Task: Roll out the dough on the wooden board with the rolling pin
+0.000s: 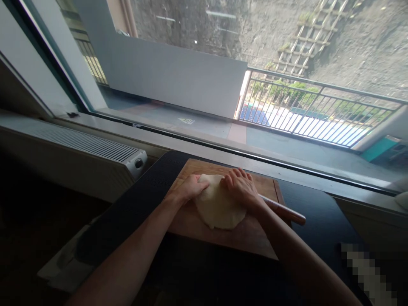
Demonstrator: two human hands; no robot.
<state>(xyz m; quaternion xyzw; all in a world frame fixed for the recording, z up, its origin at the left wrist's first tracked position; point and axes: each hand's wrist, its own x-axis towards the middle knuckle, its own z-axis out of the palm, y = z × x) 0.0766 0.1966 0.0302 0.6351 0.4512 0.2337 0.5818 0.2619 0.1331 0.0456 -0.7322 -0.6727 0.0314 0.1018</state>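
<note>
A pale, flattened sheet of dough (219, 208) lies on a wooden board (219, 240), its front edge uneven. My left hand (191, 188) grips the dough's upper left edge, thumb on top and the other fingers mostly hidden. Across the upper right part of the dough lies my right hand (241, 185), palm down, with its fingers stretched out toward the window. A brown rolling pin (283, 210) sticks out to the right from behind my right wrist, past the board's edge. The rest of the pin is hidden by the hand and perhaps the dough.
The board rests on a dark table (315, 212) with rounded corners, pushed up to a window sill (197, 146). A white radiator (95, 148) stands at the left, close to the table. Beyond the glass are a walkway and a metal railing (293, 110). A pixelated patch covers the lower right.
</note>
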